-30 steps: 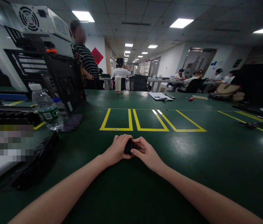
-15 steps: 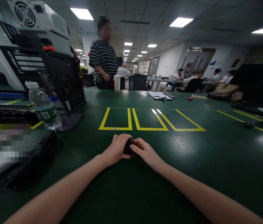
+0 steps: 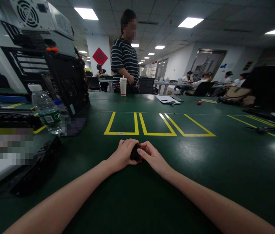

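Observation:
Between my hands is a small black object (image 3: 135, 152), mostly covered by fingers, so its kind does not show. My left hand (image 3: 124, 153) wraps round its left side, with the thumb below and the fingers over the top. From the right, my right hand (image 3: 153, 157) meets it, thumb against the near face and fingers curled behind. Both hands are low over the green table (image 3: 188, 182), just on the near side of yellow tape outlines (image 3: 158, 133).
At left stand a water bottle (image 3: 48, 112), a black computer frame (image 3: 66, 81) and a power supply (image 3: 42, 16). Farther back are a white cup (image 3: 123, 86) and a clipboard (image 3: 167, 99). A person in a striped shirt (image 3: 125, 60) stands beyond the table.
The person in the striped shirt has moved to the right. My right fingers have shifted slightly on the black object; my left hand has hardly moved.

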